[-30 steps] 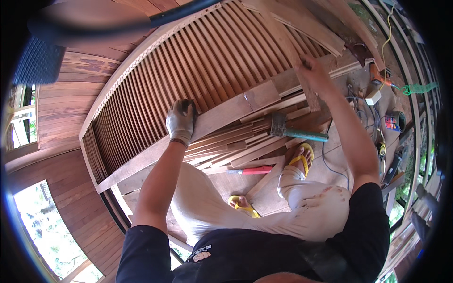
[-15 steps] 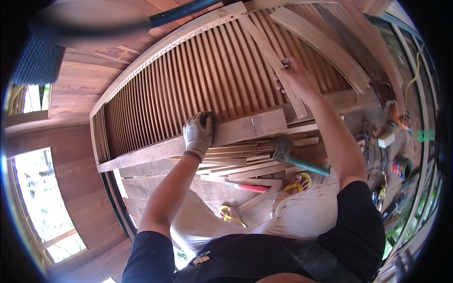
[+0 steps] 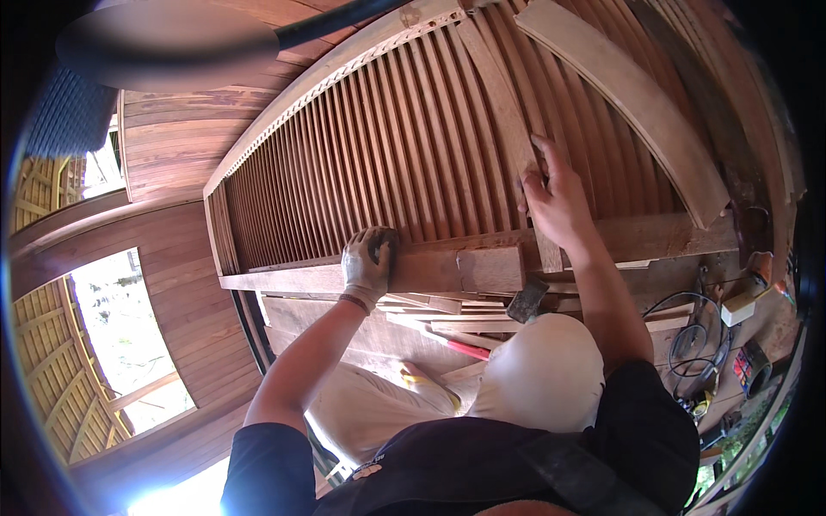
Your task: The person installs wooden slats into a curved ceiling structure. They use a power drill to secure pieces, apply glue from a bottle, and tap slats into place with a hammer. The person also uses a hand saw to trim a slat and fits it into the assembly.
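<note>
A large wooden louvre panel (image 3: 344, 163) with many narrow slats lies in front of me. My left hand (image 3: 368, 262), in a pale work glove with dark fingertips, is closed over its near rail (image 3: 439, 268). Bare, my right hand (image 3: 557, 193) is at a flat wooden strip (image 3: 495, 73) lying across the slats. Its fingers bend at the strip's edge near the lower end, and the index finger points away from me. The fingers' undersides are hidden. To the right, a wider board (image 3: 632, 107) lies slanted over the slats.
Below the rail lie loose wood strips (image 3: 465, 325), a hammer head (image 3: 527, 301) partly behind my knee, and a red-handled tool (image 3: 469, 349). At right are black cables (image 3: 688, 335), a white block (image 3: 738, 309) and a dark can (image 3: 751, 368). A plank wall (image 3: 172, 301) with window openings stands left.
The view has shifted, and my knee now covers the hammer's green handle. My right hand sits lower along the strip, which stands more upright. My left hand keeps its place on the rail.
</note>
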`<state>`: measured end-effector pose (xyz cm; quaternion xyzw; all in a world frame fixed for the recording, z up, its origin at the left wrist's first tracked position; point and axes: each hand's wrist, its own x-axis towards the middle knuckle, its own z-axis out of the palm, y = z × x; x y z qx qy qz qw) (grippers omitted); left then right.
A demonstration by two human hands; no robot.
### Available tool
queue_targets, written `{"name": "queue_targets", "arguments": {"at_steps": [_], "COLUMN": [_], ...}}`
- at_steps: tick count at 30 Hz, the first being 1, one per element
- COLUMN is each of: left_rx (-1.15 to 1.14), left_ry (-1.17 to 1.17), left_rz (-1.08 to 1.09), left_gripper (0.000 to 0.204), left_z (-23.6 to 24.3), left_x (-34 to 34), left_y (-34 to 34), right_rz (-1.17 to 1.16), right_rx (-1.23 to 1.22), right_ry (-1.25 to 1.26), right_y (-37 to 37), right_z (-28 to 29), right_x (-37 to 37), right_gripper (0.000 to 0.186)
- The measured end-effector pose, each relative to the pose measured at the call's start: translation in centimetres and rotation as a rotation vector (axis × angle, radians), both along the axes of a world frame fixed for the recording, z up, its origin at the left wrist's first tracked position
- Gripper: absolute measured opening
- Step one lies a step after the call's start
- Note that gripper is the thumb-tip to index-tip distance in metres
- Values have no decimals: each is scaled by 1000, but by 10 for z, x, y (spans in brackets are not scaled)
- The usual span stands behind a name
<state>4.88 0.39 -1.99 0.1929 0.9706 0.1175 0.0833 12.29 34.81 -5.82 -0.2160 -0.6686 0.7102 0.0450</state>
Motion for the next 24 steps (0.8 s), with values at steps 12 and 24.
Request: {"name": "queue_targets", "arguments": {"at_steps": [12, 24], "left_rx": [-145, -101], "left_ry": [-83, -175], "left_rz": [-348, -400], "left_gripper": [40, 48], "left_z": [1, 1], "left_x": [-23, -69], "left_y": [-8, 36], "right_rz": [-6, -139], "right_rx": [150, -5], "right_ry": [124, 125], "right_y": [3, 4], "right_z": [-24, 3], "right_x": [-3, 19], "right_gripper": [55, 62]}}
